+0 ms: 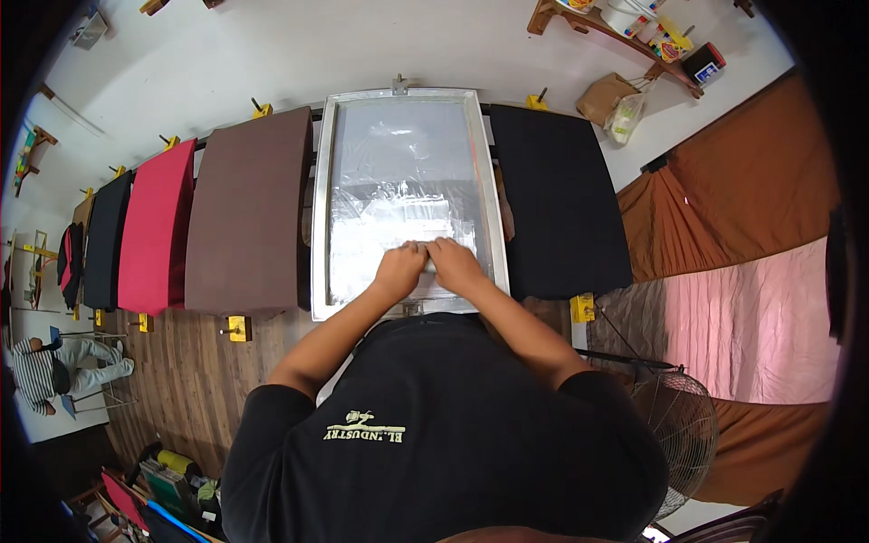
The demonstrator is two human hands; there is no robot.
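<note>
A silver-rimmed screen-printing frame [320, 199] lies in front of me, its long side running away from my body. Its mesh [385, 140] is grey at the far end and covered by a shiny, wrinkled, clear film nearer to me. Over the near part of the mesh, my left hand [401, 269] and my right hand [455, 266] are side by side, nearly touching. The fingers of both are curled inward. A small greyish piece shows between them, mostly hidden by the hands, and its kind cannot be made out.
Fabric-covered boards stand in a row: brown [249, 208], red [156, 226] and black [107, 240] to the left, black [561, 199] to the right. Yellow clamps [237, 328] stick out at their ends. A wire-caged fan [683, 434] stands behind right. Another person [43, 376] is at far left.
</note>
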